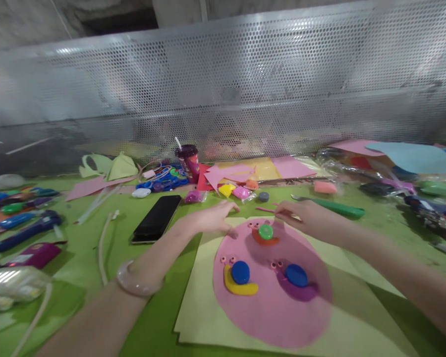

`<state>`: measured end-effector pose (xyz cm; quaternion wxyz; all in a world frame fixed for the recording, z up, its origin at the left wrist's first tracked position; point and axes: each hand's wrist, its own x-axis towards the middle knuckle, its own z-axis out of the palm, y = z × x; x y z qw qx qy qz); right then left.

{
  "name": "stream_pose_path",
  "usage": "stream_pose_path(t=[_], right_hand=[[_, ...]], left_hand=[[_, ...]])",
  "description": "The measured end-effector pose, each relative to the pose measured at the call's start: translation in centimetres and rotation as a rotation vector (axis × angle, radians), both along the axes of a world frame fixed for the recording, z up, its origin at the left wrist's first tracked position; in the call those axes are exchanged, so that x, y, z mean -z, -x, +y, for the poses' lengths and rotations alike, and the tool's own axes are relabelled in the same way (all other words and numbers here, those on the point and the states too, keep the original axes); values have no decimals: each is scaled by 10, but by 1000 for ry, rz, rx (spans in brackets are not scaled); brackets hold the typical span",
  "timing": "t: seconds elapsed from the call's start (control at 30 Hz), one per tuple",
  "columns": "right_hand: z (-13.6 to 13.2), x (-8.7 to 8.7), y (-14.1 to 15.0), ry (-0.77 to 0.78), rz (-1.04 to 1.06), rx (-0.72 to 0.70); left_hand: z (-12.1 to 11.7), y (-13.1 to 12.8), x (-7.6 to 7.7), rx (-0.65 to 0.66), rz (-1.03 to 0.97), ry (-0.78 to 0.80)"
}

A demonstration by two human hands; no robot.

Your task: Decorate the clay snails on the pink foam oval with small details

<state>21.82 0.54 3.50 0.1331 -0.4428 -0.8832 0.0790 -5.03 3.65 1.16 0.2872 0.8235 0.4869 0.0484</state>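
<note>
Green table (159,322), three snails (241,272) — both hands (218,218) (301,216) near

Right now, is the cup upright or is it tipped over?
Upright: the cup has its dark lid on top, and the white straw points upward.

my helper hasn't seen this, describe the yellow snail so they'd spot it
Find the large pink oval on the pale yellow paper. On its left side lies the yellow snail with a blue disc. Its yellow colour sets it apart from the purple snail and orange snail.

hands (216,218) near pink oval (269,320) | 3 snail figures (241,272) on oval | black phone (158,218) at left
</note>
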Motion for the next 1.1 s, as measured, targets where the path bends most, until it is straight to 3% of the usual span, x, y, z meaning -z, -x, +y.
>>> stream_pose_path(t=[0.17,0.3,0.47,0.57,0.67,0.9,1.1], right_hand=[[8,6,-4,-86,61,-34],[6,12,0,-249,138,-87],[-10,11,16,-457,323,-179],[-18,9,25,-548,459,-189],[-20,9,29,-588,541,-158],[-25,11,34,-439,548,-95],[-23,4,38,-444,376,-150]], left_hand=[[6,14,2,-130,16,-80],[-7,-5,-6,-230,-262,-112],[-38,-50,-19,-241,-902,467],[-51,-65,-15,-135,-1124,556],[-55,-71,-9,-130,-1257,556],[-57,-73,-9,-192,-1353,649],[-52,-60,-27,-236,-1311,523]])
